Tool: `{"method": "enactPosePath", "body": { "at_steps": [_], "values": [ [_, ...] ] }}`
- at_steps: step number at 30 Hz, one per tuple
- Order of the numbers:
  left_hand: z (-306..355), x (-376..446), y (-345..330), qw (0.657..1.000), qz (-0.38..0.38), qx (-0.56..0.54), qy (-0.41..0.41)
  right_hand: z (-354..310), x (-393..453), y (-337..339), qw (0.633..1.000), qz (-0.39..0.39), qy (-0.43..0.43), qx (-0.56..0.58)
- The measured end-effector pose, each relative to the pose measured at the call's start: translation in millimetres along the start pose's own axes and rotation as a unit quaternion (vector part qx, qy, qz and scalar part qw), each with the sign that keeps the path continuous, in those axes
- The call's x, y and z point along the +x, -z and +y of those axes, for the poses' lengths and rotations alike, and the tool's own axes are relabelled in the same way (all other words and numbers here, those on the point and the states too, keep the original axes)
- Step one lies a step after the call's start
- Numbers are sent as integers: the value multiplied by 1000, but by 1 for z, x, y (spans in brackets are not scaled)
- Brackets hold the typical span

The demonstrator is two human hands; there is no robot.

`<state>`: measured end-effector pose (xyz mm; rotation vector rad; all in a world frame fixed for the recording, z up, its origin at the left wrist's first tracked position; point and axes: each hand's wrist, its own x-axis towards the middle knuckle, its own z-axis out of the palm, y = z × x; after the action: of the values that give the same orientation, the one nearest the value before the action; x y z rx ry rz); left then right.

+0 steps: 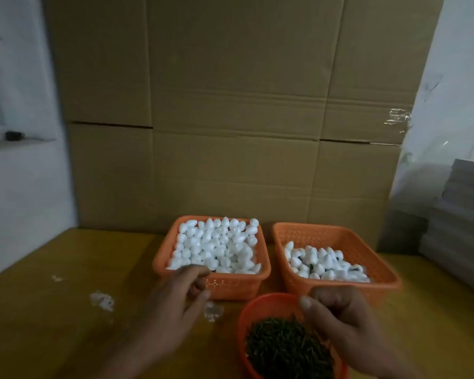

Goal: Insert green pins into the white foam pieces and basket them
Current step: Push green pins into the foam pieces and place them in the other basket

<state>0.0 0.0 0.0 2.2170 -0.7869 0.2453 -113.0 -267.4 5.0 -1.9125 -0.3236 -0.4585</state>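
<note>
L hand curled, grip unclear | R hand curled over green pins, unclear

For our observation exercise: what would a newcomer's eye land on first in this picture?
Probably the two orange baskets at the back of the table: the left basket heaped with white foam pieces, the right basket part full. Nearer, the right hand hovers over a round bowl of green pins.

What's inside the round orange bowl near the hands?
The round orange bowl holds a heap of dark green pins. The right hand hangs over its right side and hides that part, and the pile covers the bottom.
</note>
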Motion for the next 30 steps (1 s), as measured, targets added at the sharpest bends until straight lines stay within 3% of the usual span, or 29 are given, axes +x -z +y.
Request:
{"method": "enactPosePath", "body": {
  "at_steps": [3, 11, 18, 30],
  "values": [
    [-7, 37, -8, 999, 8, 33, -15, 11, 0, 1, 992, 109, 13, -59],
    [-27, 127, -31, 981, -153, 112, 32, 26, -4, 4, 973, 223, 5, -66],
    [-27, 153, -54, 954, -287, 70, 50, 26, -8, -5, 973, 210, 5, -90],
    [-19, 158, -76, 960, -272, 56, 35, 25, -12, -23, 980, 105, -38, -164]
  ]
}}
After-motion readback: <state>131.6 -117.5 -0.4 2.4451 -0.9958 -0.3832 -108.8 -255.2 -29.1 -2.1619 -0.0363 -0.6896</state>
